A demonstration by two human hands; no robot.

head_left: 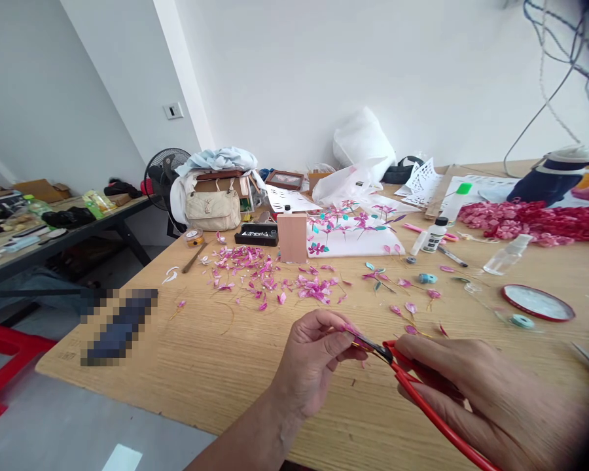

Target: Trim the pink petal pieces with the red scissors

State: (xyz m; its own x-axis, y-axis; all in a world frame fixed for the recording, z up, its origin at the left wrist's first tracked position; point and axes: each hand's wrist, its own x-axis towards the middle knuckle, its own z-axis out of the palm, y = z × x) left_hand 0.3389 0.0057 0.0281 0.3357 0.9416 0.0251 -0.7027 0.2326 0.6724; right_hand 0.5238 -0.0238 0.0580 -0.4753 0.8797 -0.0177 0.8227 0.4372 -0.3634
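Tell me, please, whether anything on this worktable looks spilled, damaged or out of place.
Nothing looks clearly spilled or damaged. The pink petals lie loose on the wooden table in an untidy scatter, and one pink bud on a thin wire sits apart to their left, so it looks slightly stray.

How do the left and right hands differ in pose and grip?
The left hand pinches a small pink piece at its fingertips; the right hand grips a red-handled tool. The left comes in from the picture's bottom, the right from its lower right. Both are bare.
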